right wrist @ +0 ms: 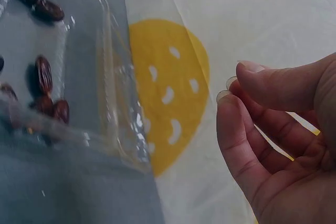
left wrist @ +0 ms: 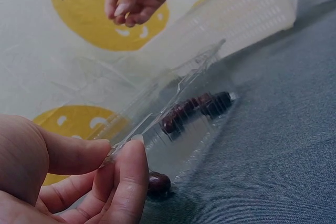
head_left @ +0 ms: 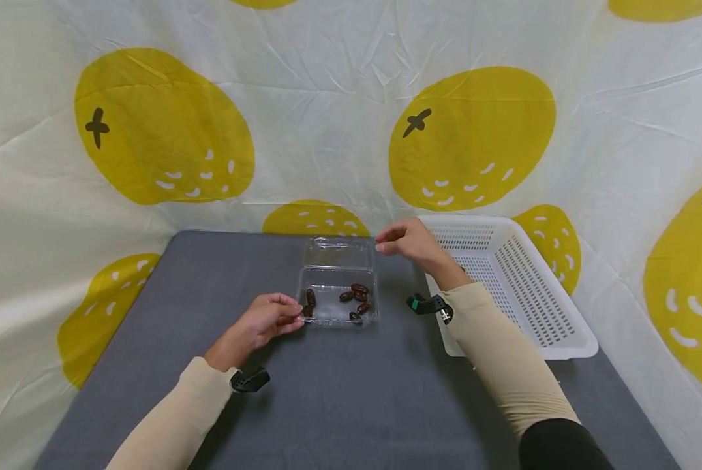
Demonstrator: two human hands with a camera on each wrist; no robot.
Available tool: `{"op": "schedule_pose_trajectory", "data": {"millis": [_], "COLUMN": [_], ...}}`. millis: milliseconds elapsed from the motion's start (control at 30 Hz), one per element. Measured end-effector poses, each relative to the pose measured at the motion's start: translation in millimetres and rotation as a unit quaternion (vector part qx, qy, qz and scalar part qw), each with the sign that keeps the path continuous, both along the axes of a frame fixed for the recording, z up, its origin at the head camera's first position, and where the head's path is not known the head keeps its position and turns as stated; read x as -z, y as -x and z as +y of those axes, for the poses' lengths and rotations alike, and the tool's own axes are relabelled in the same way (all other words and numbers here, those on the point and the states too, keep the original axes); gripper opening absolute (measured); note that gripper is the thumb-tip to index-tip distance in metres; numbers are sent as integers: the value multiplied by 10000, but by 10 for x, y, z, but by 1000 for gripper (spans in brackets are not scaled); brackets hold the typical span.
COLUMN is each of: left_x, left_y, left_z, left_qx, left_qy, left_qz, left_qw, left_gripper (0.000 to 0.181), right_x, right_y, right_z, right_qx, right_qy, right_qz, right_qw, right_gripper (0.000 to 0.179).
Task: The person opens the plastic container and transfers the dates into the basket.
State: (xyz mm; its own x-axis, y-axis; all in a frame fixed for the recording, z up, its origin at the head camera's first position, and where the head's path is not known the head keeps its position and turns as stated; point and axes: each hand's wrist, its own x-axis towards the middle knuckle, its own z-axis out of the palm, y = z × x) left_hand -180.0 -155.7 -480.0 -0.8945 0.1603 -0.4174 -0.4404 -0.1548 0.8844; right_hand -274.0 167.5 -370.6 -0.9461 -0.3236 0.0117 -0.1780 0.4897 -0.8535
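A clear plastic clamshell box [head_left: 330,312] stands on the grey table with its lid [head_left: 339,254] folded back on the far side. Several brown dates [head_left: 359,288] lie in the right part of its base, and two dates [head_left: 310,297] lie near its left wall. My left hand [head_left: 265,321] pinches the box's rim at the near left corner between thumb and fingers, as the left wrist view shows. Beyond the box, my right hand [head_left: 410,243] hovers by the lid's right side. Its fingers [right wrist: 236,135] are loosely bent near the thumb and hold nothing.
At the right stands a white perforated plastic basket [head_left: 582,336], partly behind my right forearm. Behind the grey table [head_left: 351,398] hangs a white cloth [head_left: 321,130] printed with yellow fruit shapes, close to the table's far edge.
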Motion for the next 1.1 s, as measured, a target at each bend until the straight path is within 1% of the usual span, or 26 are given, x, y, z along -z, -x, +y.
{"op": "schedule_pose_trajectory", "data": {"millis": [200,367,533,733,967,1100], "left_x": [-15,-11,-6,-7,3,7], "left_y": [-15,-14,-31,-45,-58,-68], "left_z": [-11,-29,-42,-44,-62,-89], "left_qx": [18,28,29,-16,21,26], "left_qy": [-68,-140,-76,6,8,34], "left_qz": [18,36,33,-12,-47,-18], "left_qw": [10000,9999,10000,10000,10000,10000], "left_gripper": [10,11,10,7,6,7], "right_x": [58,149,293,507,745,854], "right_y": [-38,-86,-167,-259,-334,-386], "right_z": [-238,-422,-607,-781,-925,-1027], "right_qx": [-270,-418,-633,-793,-939,-1003], "right_qy": [164,191,343,311,369,382], "right_qz": [-102,-157,-334,-483,-629,-700], "right_qw": [9995,9988,9968,9952,9929,9917], "right_gripper": [28,26,23,20,26,24]}}
